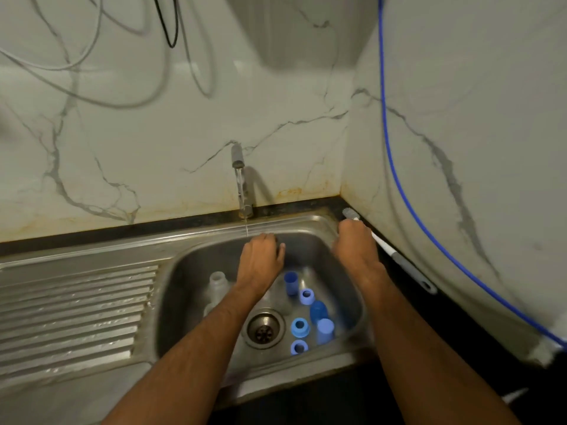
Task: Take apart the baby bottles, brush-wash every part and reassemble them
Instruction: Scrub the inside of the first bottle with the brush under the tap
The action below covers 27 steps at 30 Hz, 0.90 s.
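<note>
Presently, the steel sink (319, 223) holds a clear bottle body (218, 285) left of the drain (263, 330), with blue caps (325, 329) and collar rings (299, 327) right of it. A bottle brush (399, 259) lies on the counter (399, 289) at the sink's far right corner. Over the basin, the left hand (260, 259) curls under the tap (241, 185) stream, its grip contents indeterminate; the right hand (356, 243) rests on the brush near its head, grip not discernible.
</note>
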Motion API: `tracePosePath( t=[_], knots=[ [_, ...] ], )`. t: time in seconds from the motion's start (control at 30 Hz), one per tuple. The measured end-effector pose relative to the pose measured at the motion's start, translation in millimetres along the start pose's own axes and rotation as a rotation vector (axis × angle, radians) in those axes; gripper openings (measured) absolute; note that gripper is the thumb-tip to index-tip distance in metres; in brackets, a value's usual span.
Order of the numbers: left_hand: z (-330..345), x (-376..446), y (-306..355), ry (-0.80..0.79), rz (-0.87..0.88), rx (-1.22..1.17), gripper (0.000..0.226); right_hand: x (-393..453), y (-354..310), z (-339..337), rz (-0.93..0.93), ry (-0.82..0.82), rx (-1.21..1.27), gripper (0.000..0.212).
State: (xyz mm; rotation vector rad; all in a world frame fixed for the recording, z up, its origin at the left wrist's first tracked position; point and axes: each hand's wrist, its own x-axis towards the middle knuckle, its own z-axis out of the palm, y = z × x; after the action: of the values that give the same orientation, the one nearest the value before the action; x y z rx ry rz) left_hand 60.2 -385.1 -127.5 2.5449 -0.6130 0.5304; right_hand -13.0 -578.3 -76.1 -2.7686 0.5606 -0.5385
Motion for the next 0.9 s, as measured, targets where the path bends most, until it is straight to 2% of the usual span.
tracePosePath(
  t=[0.07,0.2,0.43,0.67,0.8,0.9],
  knots=[
    [8,1,19,-0.011,0.030,-0.030,0.023,-4,25,-13,0.059,0.036,-0.076,0.028],
    [23,0,55,-0.050,0.049,-0.087,0.021,-15,67,-36,0.155,0.009,-0.170,0.019],
    [34,-3,96,-0.064,0.107,-0.074,0.020,-28,108,-40,0.252,-0.048,-0.133,0.018],
    [37,-6,92,-0.061,0.113,-0.032,0.022,-28,107,-32,0.239,-0.035,-0.172,0.023],
    [34,-4,85,-0.066,0.079,-0.020,0.025,-29,99,-28,0.271,-0.002,-0.080,0.023],
    [27,-3,77,-0.071,0.051,-0.022,0.023,-29,81,-30,0.225,-0.002,0.017,0.019]
  ],
)
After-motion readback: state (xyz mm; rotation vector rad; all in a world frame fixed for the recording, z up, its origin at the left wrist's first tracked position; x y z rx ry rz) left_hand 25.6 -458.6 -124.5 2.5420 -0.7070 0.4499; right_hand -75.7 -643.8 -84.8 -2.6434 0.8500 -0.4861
